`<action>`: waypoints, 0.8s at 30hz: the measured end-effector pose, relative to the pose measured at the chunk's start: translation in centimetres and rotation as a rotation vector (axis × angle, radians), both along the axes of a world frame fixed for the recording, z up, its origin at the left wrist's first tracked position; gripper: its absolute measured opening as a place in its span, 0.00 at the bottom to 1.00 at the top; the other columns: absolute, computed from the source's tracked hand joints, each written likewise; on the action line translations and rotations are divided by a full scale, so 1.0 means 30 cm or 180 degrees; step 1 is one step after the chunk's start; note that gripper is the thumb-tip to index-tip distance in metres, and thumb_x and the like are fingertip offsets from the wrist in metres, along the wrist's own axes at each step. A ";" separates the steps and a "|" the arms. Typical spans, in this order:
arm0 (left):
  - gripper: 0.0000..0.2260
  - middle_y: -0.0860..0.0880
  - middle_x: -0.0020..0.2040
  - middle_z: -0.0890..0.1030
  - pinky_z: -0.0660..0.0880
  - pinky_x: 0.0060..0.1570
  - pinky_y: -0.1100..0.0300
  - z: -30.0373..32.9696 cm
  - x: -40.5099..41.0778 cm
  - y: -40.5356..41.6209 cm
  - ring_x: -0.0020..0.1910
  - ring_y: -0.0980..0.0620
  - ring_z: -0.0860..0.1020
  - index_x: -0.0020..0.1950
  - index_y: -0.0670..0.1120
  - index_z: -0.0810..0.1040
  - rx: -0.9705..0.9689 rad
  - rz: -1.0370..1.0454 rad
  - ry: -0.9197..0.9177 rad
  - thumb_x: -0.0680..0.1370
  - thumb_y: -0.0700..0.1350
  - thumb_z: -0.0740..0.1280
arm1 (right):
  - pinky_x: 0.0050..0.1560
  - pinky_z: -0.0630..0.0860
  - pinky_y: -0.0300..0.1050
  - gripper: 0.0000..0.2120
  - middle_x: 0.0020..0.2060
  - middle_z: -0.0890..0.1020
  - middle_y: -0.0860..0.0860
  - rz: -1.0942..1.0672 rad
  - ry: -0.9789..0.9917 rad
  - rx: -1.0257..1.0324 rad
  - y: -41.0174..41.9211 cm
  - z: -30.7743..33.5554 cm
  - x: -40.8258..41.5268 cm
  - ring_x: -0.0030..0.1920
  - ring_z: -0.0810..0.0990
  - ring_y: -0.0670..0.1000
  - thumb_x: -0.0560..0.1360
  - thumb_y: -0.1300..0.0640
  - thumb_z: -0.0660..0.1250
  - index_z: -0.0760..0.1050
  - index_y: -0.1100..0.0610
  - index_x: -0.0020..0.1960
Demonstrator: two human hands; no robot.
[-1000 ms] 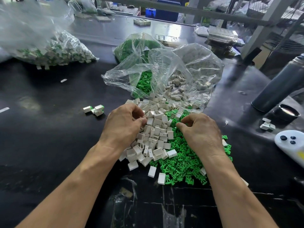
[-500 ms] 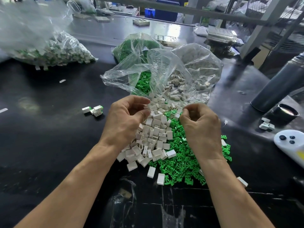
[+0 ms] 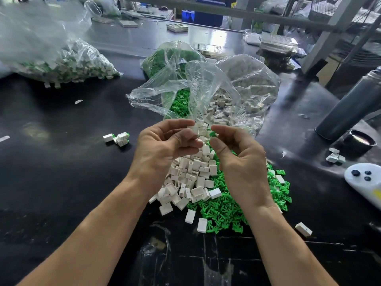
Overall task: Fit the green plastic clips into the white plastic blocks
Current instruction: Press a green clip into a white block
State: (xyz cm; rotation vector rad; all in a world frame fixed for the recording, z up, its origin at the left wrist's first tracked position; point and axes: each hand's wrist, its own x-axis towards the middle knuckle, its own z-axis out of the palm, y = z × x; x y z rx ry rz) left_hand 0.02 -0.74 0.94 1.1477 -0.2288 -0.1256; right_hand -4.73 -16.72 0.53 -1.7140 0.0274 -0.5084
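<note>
Left hand (image 3: 165,147) raised above the heap, fingers curled, pinching a white plastic block (image 3: 193,129) at the fingertips. Right hand (image 3: 239,159) level with it and just beside, thumb and forefinger pinching a green plastic clip (image 3: 212,134). Clip and block close together, whether touching cannot be told.

Directly below, a pile of white blocks (image 3: 191,178) on the black worktable (image 3: 61,172), merging on the right into a pile of green clips (image 3: 226,209). A few stray blocks at the near edge of both heaps.

Behind the hands, two open clear plastic bags: one with green clips (image 3: 175,62), one with white blocks (image 3: 243,83), mouths spilling toward the heaps. Left of the hands, three finished blocks with green ends (image 3: 118,138), lying close together. Far left, a large bag of assembled pieces (image 3: 61,62). At right, a dark cylindrical flask (image 3: 350,108) lying tilted, its cap (image 3: 358,140) near it, a few loose white pieces (image 3: 335,156), and a white controller (image 3: 365,182) at the frame edge.
</note>
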 end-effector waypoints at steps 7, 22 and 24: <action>0.12 0.42 0.41 0.85 0.81 0.36 0.58 -0.007 -0.007 -0.011 0.35 0.48 0.82 0.53 0.40 0.84 0.0342 -0.0082 -0.0122 0.74 0.45 0.72 | 0.45 0.80 0.41 0.06 0.45 0.85 0.47 0.0033 -0.0083 -0.0048 0.004 -0.002 -0.006 0.45 0.83 0.46 0.78 0.59 0.75 0.82 0.50 0.53; 0.08 0.41 0.39 0.85 0.79 0.32 0.59 -0.018 -0.017 -0.018 0.33 0.48 0.80 0.45 0.42 0.86 0.0556 0.0027 -0.0357 0.75 0.48 0.73 | 0.45 0.84 0.50 0.06 0.44 0.86 0.45 0.0102 -0.0030 -0.0375 -0.001 -0.007 -0.007 0.45 0.84 0.47 0.78 0.60 0.74 0.83 0.51 0.52; 0.07 0.40 0.39 0.85 0.79 0.32 0.59 -0.022 -0.017 -0.019 0.33 0.48 0.80 0.46 0.43 0.86 0.0581 0.0092 -0.0444 0.75 0.46 0.74 | 0.46 0.84 0.51 0.06 0.45 0.86 0.46 0.0093 0.0000 -0.0354 -0.002 -0.006 -0.007 0.45 0.85 0.48 0.78 0.60 0.74 0.84 0.52 0.53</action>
